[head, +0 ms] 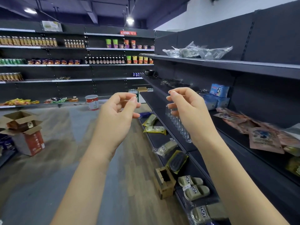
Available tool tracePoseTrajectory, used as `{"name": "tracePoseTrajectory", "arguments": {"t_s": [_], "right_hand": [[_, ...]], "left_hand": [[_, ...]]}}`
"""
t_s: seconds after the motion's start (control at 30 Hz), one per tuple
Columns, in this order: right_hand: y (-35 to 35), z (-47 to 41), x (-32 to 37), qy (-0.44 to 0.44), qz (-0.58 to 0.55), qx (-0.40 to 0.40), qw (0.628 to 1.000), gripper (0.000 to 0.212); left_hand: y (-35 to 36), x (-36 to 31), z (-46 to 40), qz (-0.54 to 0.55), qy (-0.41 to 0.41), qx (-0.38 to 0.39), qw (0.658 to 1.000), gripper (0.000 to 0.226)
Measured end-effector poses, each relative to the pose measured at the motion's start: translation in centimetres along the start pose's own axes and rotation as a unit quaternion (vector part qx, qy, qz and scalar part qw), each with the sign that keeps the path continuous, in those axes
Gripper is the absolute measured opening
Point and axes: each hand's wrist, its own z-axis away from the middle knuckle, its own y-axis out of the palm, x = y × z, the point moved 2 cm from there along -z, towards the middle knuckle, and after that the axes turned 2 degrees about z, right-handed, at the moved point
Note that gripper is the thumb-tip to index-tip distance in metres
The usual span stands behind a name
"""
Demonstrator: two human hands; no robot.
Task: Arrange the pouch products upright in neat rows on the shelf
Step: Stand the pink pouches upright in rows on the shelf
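both hands hang in mid-air over the aisle, raised in front of the shelving and holding nothing: the left hand [119, 107] has its fingers loosely curled with thumb and forefinger near each other, and the right hand [183, 104] is much the same, fingers bent and relaxed, palms turned toward each other. that looks like a pause between grips, not a grasp. the pink pouches [253, 127] lie at about 3 o'clock from the right hand, flat and overlapping in a loose heap on the dark shelf [227, 127], none standing yet, so the arranging seems barely begun. they lie flat probably because they were tipped out in bulk. behind them, at 2 o'clock, blue packs [218, 95] sit stacked against the back panel, which limits how far a row can run that way. the shelf above [243, 65] overhangs, so the reach must go in low and level under its front lip. bare shelf deck shows between the right wrist and the heap, room enough, i judge, to start a front row along the edge.
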Motion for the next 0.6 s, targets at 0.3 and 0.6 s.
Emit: {"name": "tracePoseTrajectory", "arguments": {"t_s": [0.3,0.6], "right_hand": [[3.5,-10.4,-3.6,-0.002,-0.054,-0.003,0.999,0.012],[0.8,-20.8,-9.1,-0.019,-0.03,-0.078,0.996,0.012]], "left_hand": [[1.6,4.5,-10.4,-0.011,0.021,-0.006,1.0,0.012],[9.8,9.1,-20.5,0.001,0.052,0.064,0.997,0.014]]}}
